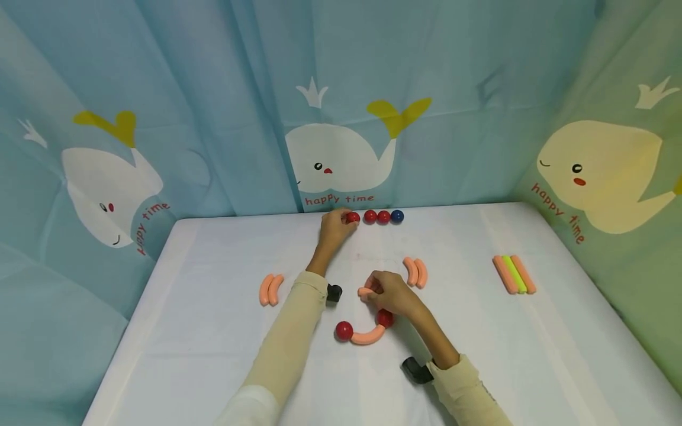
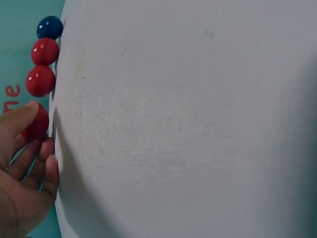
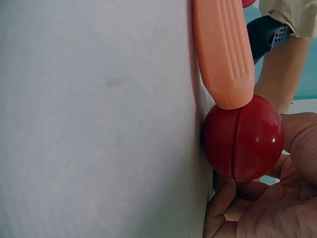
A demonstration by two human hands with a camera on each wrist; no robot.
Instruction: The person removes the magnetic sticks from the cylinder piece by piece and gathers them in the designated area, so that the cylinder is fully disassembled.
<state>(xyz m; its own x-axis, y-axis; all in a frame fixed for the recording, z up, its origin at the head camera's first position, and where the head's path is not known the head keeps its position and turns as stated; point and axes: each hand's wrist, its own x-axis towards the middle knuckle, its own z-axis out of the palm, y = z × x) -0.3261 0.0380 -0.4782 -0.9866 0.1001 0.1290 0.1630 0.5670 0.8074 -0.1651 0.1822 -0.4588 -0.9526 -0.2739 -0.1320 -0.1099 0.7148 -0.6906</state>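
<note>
At the table's back edge my left hand (image 1: pixel 334 228) pinches a red ball (image 2: pixel 37 123) between thumb and fingers. Two more red balls (image 2: pixel 40 81) and a blue ball (image 2: pixel 49 27) stand in a row beside it. Nearer the middle, my right hand (image 1: pixel 393 293) holds a curved orange stick (image 1: pixel 364 291) with its fingertips. Just below that hand lies another curved orange stick (image 1: pixel 367 338), joining a red ball (image 1: pixel 344 331) on its left to a red ball (image 3: pixel 242 139) on its right. The right hand partly covers the right-hand ball in the head view.
A pair of curved orange sticks (image 1: pixel 264 290) lies on the left of the white table (image 1: pixel 213 331). Another pair (image 1: pixel 421 273) is right of centre. Farther right are two straight orange sticks (image 1: pixel 505 274) with a green stick (image 1: pixel 514 274) between them. A whale-print curtain (image 1: pixel 240 118) hangs behind.
</note>
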